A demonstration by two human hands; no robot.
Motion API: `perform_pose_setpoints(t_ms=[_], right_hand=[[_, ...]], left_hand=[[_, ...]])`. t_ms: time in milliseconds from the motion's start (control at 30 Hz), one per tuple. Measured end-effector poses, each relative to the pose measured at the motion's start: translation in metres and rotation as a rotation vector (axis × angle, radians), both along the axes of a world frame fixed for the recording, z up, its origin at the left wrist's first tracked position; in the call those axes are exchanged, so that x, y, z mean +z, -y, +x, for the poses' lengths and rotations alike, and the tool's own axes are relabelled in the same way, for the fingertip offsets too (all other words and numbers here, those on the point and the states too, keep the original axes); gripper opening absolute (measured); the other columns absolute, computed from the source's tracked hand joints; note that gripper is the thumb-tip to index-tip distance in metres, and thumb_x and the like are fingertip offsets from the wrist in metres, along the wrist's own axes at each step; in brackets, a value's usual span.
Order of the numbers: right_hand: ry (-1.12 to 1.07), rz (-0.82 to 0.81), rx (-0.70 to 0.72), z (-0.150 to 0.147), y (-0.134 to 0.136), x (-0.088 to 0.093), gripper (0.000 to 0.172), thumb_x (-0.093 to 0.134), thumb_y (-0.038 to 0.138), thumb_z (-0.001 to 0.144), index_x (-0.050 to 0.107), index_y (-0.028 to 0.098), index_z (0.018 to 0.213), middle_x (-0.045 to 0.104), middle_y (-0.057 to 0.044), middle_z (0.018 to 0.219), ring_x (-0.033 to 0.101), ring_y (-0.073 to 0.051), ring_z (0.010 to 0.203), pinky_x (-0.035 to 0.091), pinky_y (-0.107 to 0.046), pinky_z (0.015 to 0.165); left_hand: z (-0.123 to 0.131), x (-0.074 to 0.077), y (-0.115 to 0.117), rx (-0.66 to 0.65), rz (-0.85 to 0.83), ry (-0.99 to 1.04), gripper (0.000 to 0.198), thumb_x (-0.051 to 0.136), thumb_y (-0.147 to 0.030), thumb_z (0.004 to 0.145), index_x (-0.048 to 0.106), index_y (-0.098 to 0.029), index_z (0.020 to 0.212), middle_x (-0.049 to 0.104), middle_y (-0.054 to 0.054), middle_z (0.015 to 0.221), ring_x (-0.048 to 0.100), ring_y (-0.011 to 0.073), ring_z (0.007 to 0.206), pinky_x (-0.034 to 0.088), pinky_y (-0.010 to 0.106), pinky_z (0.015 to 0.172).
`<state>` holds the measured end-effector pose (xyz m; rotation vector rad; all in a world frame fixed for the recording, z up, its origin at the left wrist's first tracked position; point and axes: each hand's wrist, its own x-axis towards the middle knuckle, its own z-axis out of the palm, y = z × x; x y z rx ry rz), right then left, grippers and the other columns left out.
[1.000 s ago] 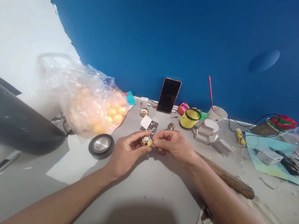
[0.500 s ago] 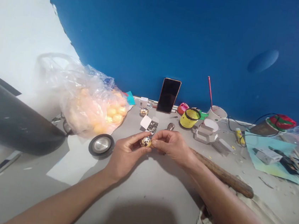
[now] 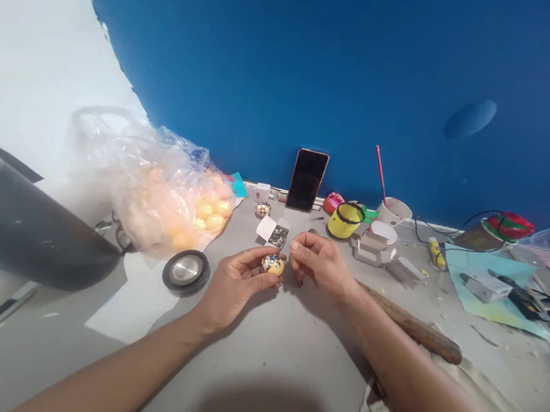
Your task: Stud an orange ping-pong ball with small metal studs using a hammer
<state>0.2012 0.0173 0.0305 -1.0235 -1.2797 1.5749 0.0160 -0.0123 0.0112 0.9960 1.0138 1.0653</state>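
Between its thumb and fingers, my left hand grips a small yellow ball partly covered with shiny silver studs that look like thumbtack heads. My right hand is just right of the ball, apart from it, with thumb and forefinger pinched together. Whatever is in that pinch is too small to make out. Just beyond both hands stands an open white box of small shiny metal pieces. Farther back rests a second studded ball.
A clear bag of orange balls lies left, above a round black-rimmed disc. A phone leans on the blue wall. Rightward are a yellow cup, small opened boxes, a wooden handle and a glue stick.
My right hand has drawn back a little to the right, off the ball. The ball has turned in my left hand and shows more bare yellow. The view has shifted slightly.
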Motion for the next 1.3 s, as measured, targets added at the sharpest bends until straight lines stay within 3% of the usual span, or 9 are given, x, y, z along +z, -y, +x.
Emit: perform_pose_setpoints(t_ms=[300, 500, 600, 733, 867, 967, 1067, 1167, 1300], right_hand=[[0.285, 0.1, 0.032, -0.007, 0.006, 0.006, 0.019, 0.076, 0.029, 0.075, 0.06, 0.019, 0.074, 0.06, 0.004, 0.058, 0.049, -0.008, 0.052, 0.034, -0.021, 0.049], [0.222, 0.054, -0.001, -0.001, -0.001, 0.003, 0.034, 0.071, 0.05, 0.08, 0.058, 0.019, 0.072, 0.059, 0.003, 0.058, 0.047, -0.009, 0.046, 0.038, -0.022, 0.046], [0.289, 0.106, -0.041, 0.002, -0.004, 0.002, 0.038, 0.067, 0.054, 0.082, 0.058, 0.02, 0.071, 0.061, 0.002, 0.059, 0.047, -0.009, 0.046, 0.037, -0.022, 0.045], [0.521, 0.191, -0.045, 0.003, -0.004, 0.001, 0.03, 0.061, 0.046, 0.087, 0.056, 0.021, 0.071, 0.062, 0.002, 0.059, 0.051, -0.011, 0.049, 0.038, -0.024, 0.049], [1.133, 0.399, -0.075, 0.018, -0.008, 0.009, 0.019, 0.06, 0.034, 0.086, 0.059, 0.021, 0.073, 0.069, -0.003, 0.074, 0.061, -0.017, 0.069, 0.036, -0.027, 0.06], [1.457, 0.35, -0.007, 0.033, -0.013, 0.016, 0.017, 0.065, 0.039, 0.082, 0.062, 0.022, 0.084, 0.072, -0.004, 0.083, 0.063, -0.021, 0.074, 0.032, -0.028, 0.058], [1.537, 0.288, 0.053, 0.04, -0.017, 0.017, 0.031, 0.069, 0.047, 0.078, 0.063, 0.023, 0.097, 0.073, -0.006, 0.092, 0.065, -0.024, 0.081, 0.034, -0.028, 0.059], [1.567, 0.301, 0.132, 0.038, -0.018, 0.012, 0.034, 0.067, 0.046, 0.078, 0.063, 0.021, 0.101, 0.073, -0.009, 0.098, 0.067, -0.026, 0.086, 0.037, -0.029, 0.062], [1.566, 0.33, 0.158, 0.035, -0.018, 0.008, 0.026, 0.061, 0.04, 0.084, 0.065, 0.019, 0.1, 0.074, -0.011, 0.099, 0.068, -0.027, 0.087, 0.038, -0.03, 0.064]], left_hand=[[-0.003, -0.004, 0.0, 0.067, 0.091, -0.185, 0.049, 0.088, -0.028, 0.068, 0.078, -0.016, 0.114, 0.076, 0.004, 0.089, 0.067, 0.0192, 0.079, 0.056, 0.032, 0.075], [0.0, -0.002, 0.0, -0.069, -0.091, 0.153, 0.052, 0.087, -0.029, 0.071, 0.072, -0.014, 0.119, 0.076, 0.009, 0.092, 0.071, 0.0216, 0.077, 0.058, 0.039, 0.078], [0.0, 0.0, -0.002, -0.089, -0.174, 0.283, 0.05, 0.086, -0.025, 0.071, 0.071, -0.014, 0.118, 0.074, 0.011, 0.098, 0.07, 0.0201, 0.079, 0.057, 0.035, 0.073], [-0.002, 0.002, -0.003, -0.078, -0.2, 0.282, 0.031, 0.075, -0.023, 0.075, 0.072, -0.011, 0.104, 0.072, 0.011, 0.09, 0.061, 0.0139, 0.061, 0.047, 0.027, 0.054], [-0.004, 0.003, -0.005, -0.042, -0.198, 0.254, 0.024, 0.064, -0.018, 0.071, 0.071, -0.011, 0.094, 0.071, 0.01, 0.085, 0.054, 0.0104, 0.055, 0.039, 0.024, 0.051], [-0.004, 0.002, -0.006, -0.035, -0.167, 0.244, 0.027, 0.065, -0.021, 0.071, 0.071, -0.011, 0.096, 0.07, 0.01, 0.09, 0.053, 0.01, 0.058, 0.04, 0.025, 0.055], [-0.005, 0.001, -0.005, -0.072, -0.098, 0.199, 0.035, 0.068, -0.02, 0.072, 0.07, -0.014, 0.106, 0.064, 0.004, 0.085, 0.051, 0.0093, 0.061, 0.04, 0.024, 0.058], [-0.006, 0.001, -0.002, -0.108, -0.01, 0.008, 0.045, 0.071, -0.016, 0.072, 0.067, -0.018, 0.117, 0.052, -0.004, 0.07, 0.045, 0.0085, 0.06, 0.037, 0.022, 0.058], [-0.005, 0.002, -0.002, -0.067, 0.074, -0.165, 0.053, 0.073, -0.022, 0.074, 0.061, -0.021, 0.125, 0.062, 0.0, 0.09, 0.048, 0.0087, 0.064, 0.04, 0.023, 0.058]])
